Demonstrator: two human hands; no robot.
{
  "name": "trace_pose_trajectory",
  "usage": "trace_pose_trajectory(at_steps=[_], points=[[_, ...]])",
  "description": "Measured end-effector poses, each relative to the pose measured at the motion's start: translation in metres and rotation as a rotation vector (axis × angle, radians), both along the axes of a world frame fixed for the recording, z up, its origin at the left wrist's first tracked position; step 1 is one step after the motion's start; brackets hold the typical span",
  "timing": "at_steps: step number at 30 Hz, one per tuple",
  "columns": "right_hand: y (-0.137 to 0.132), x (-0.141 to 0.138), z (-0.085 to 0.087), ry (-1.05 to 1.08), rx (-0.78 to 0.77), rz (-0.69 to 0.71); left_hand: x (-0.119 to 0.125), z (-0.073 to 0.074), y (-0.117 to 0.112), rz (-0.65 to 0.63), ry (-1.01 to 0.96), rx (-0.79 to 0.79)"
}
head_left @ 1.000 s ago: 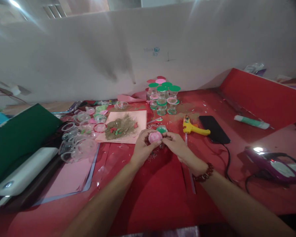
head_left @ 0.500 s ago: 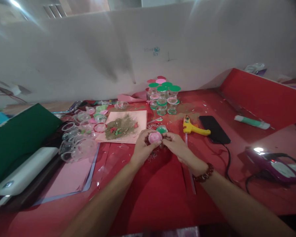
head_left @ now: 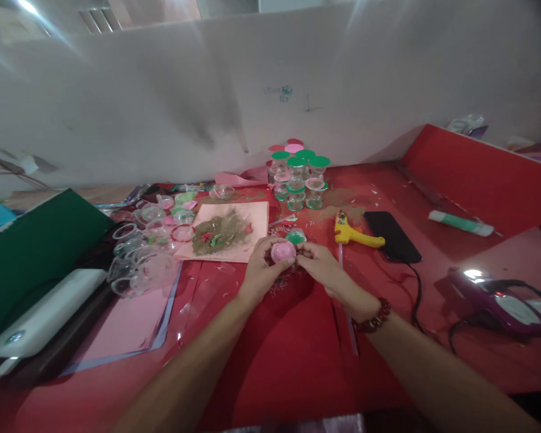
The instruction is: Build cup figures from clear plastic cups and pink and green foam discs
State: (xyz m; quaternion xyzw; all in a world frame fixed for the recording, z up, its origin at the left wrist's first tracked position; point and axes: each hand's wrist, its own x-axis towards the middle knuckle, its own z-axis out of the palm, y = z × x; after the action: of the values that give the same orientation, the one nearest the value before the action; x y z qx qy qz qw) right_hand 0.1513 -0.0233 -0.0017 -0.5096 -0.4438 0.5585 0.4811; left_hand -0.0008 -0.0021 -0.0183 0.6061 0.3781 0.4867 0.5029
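Between my two hands is a small transparent plastic cup point(head_left: 283, 253) with a pink round face turned up toward me. My left hand point(head_left: 259, 267) wraps its left side, thumb along the near edge. On the right edge, the closed fingertips of my right hand point(head_left: 318, 263) grip the cup; some of those fingers are hidden. Just beyond the hands sits another cup with a green disc point(head_left: 295, 238). A pale paper sheet point(head_left: 259, 215) bearing brown sand point(head_left: 223, 231) and red and green scraps lies to the left.
Stacked cups with green and pink discs point(head_left: 296, 183) stand at the back. Many loose transparent cups point(head_left: 144, 261) crowd the left. A yellow glue gun point(head_left: 358, 236) lies by a black phone point(head_left: 392, 234) with a cable. Farther right are a glue tube point(head_left: 460, 223) and a purple device point(head_left: 500, 307).
Both hands stay in nearly the same place around the cup. Its pink face looks very slightly shifted; nothing else has visibly moved.
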Motion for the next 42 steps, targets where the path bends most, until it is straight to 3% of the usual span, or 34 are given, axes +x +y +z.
trace_pose_trajectory(at_steps=[10, 17, 23, 27, 32, 42], points=[[0.0, 0.002, -0.006, -0.101, 0.019, 0.04, 0.002, 0.0, 0.0, -0.008, 0.021, -0.079], [0.001, 0.004, -0.013, -0.453, 0.139, 0.06, 0.0, -0.001, 0.002, -0.009, 0.063, -0.04], [-0.001, 0.005, -0.009, -0.563, 0.185, 0.072, 0.001, -0.001, 0.002, 0.009, 0.049, -0.037], [-0.001, 0.004, -0.01, -0.478, 0.147, 0.06, 0.001, -0.001, 0.002, 0.007, 0.058, -0.023], [-0.002, 0.002, -0.009, -0.221, 0.06, 0.036, 0.0, 0.0, 0.002, 0.01, 0.064, 0.003], [-0.004, 0.0, 0.0, -0.03, 0.035, -0.016, 0.001, -0.002, 0.001, -0.006, 0.007, 0.012]])
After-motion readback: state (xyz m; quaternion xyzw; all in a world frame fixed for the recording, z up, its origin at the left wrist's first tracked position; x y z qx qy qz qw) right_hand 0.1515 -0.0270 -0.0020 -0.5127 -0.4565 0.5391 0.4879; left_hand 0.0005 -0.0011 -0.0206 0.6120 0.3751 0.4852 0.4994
